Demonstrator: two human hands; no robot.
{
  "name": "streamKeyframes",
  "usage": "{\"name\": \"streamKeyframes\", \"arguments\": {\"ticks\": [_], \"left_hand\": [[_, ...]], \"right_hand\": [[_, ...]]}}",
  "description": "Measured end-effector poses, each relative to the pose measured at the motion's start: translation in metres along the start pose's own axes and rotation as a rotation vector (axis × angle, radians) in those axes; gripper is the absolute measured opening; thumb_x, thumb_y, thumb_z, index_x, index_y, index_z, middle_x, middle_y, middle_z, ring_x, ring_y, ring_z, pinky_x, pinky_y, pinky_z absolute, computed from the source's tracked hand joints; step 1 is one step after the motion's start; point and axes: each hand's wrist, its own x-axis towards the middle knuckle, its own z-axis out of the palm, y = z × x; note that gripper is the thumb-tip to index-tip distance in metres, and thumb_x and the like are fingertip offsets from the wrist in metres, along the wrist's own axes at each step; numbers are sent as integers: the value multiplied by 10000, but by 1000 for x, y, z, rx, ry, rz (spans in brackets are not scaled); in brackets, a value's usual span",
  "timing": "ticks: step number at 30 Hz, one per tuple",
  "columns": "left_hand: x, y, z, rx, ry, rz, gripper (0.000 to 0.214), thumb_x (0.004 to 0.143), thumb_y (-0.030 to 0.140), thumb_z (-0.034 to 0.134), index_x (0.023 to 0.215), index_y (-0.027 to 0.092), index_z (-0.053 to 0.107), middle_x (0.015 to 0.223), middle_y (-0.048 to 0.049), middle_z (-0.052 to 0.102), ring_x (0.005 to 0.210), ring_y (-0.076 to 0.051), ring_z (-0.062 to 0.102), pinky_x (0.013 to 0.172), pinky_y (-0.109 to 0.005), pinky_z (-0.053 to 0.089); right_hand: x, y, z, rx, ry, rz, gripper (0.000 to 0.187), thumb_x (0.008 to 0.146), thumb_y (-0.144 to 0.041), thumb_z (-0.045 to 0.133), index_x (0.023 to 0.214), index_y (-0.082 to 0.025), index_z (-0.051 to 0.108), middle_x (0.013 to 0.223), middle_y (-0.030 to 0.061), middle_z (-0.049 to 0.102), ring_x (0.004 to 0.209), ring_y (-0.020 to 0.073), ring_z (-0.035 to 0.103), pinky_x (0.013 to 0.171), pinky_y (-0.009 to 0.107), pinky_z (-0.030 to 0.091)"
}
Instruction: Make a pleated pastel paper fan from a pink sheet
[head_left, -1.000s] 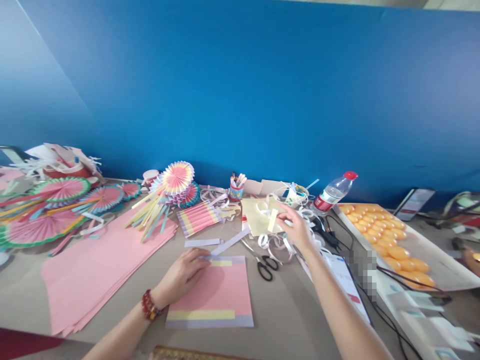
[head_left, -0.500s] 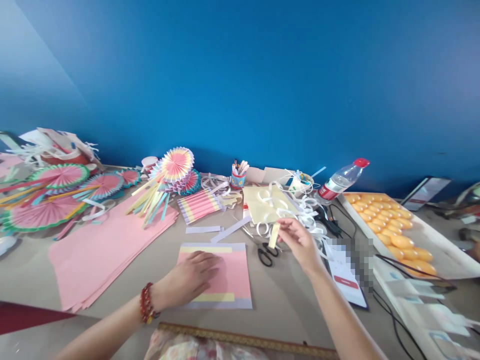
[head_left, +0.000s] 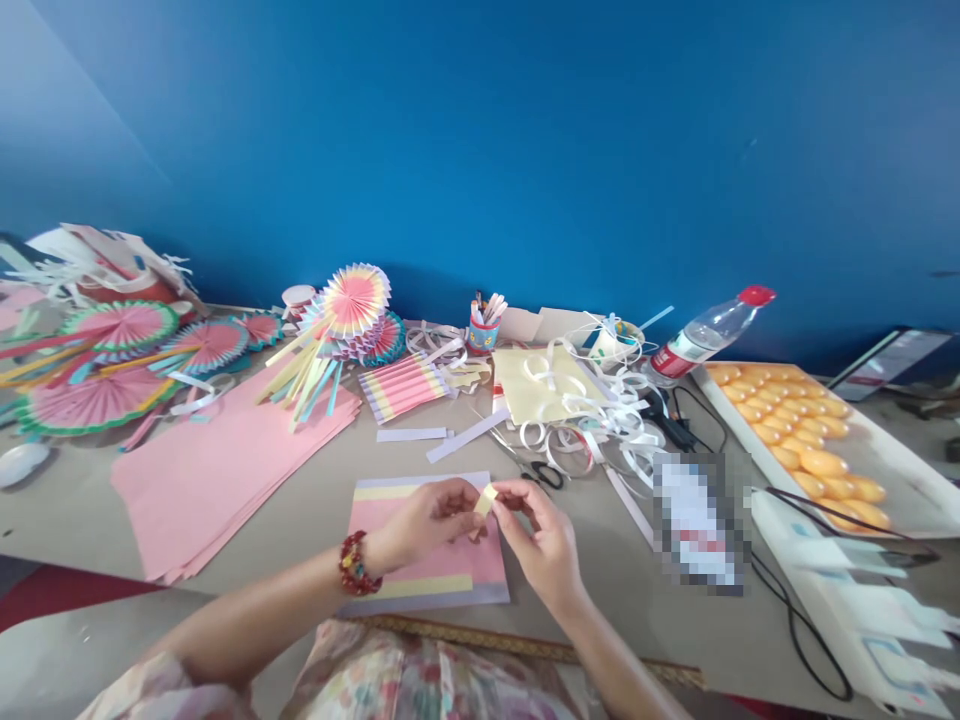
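Both my hands meet over a pink sheet point(head_left: 450, 568) edged with yellow and lilac bands, lying near the table's front edge. My left hand point(head_left: 427, 520), with a red bead bracelet at the wrist, and my right hand point(head_left: 541, 540) both pinch a small pale yellow paper strip point(head_left: 487, 499) between their fingertips, a little above the sheet. Black scissors point(head_left: 544, 474) lie just beyond my right hand.
A stack of pink sheets point(head_left: 217, 460) lies left. Folded paper fans point(head_left: 112, 375) and a fan with streamers point(head_left: 352, 305) stand at the back left. White paper curls point(head_left: 592, 425), a yellow sheet point(head_left: 544, 395), a pen cup point(head_left: 482, 328), a water bottle point(head_left: 705, 335) and a tray of orange ovals point(head_left: 806, 440) fill the right.
My right hand has brought the yellow strip from the paper curls back toward me. My left hand has lifted off the pink sheet and taken hold of the strip too.
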Motion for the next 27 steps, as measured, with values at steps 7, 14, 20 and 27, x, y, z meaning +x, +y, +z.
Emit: {"name": "streamKeyframes", "arguments": {"ticks": [7,14,20,27], "left_hand": [[-7,-9,5,430,-51,14,125,867,261,529,797,167,572,676,13,620,567,-95,515,538,-195,361],[-13,-16,8,763,-87,143,134,864,213,511,766,178,597,652,13,608,556,-110,509,523,-210,323],[-16,-17,-11,1019,69,353,188,949,223,429,929,185,612,959,-70,660,906,-203,597,799,-323,468],[-17,-32,-26,1135,58,418,419,918,264,531,1328,219,460,1366,-105,510,1269,-263,453,1055,-469,406]], "right_hand": [[-16,4,-24,32,-129,56,406,867,-304,607,1257,-242,518,1042,68,652,867,181,642,820,302,534],[-16,-1,-18,-127,-366,139,141,874,-281,565,803,-225,673,752,-4,675,685,150,608,654,230,472],[-9,13,-22,-132,-309,204,163,863,-321,569,810,-211,677,667,-12,637,596,136,557,553,214,407],[-5,29,-28,-124,-268,263,183,872,-354,552,881,-218,674,663,-21,597,597,131,535,561,217,400]]}}
